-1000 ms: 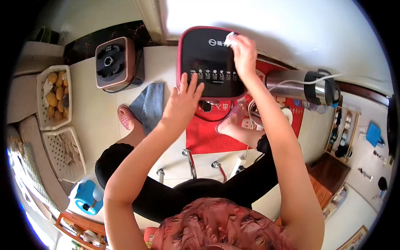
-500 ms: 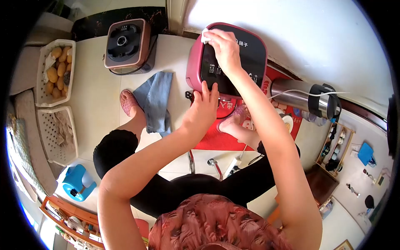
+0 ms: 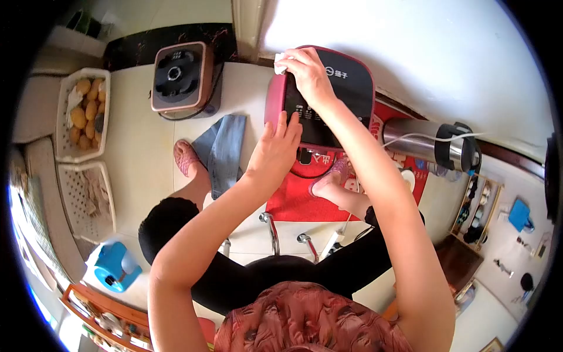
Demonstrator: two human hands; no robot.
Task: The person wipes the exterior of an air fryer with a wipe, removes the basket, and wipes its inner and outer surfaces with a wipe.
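A red, rounded appliance (image 3: 346,97) with a glossy black face stands at the upper middle; it looks like an air fryer. White printed icons and lettering show on its face. My right hand (image 3: 311,77) pinches a crumpled white tissue (image 3: 281,63) against the far left edge, where the red side meets the black face. My left hand (image 3: 273,148) rests on the near left corner with its fingers stretched out, fingertips touching the black face, holding nothing. Part of the red side is hidden behind that hand.
A blender base (image 3: 179,79) stands left of the appliance, near folded blue denim (image 3: 223,155). Beneath lies a red mat (image 3: 287,202). At right is a steel cylinder (image 3: 410,138) with a white cord. White baskets (image 3: 64,117) are at left, one with potatoes.
My right hand has slid the tissue left, farther over the appliance's edge. My left hand has shifted slightly left along the near corner. The whole view has tilted a little.
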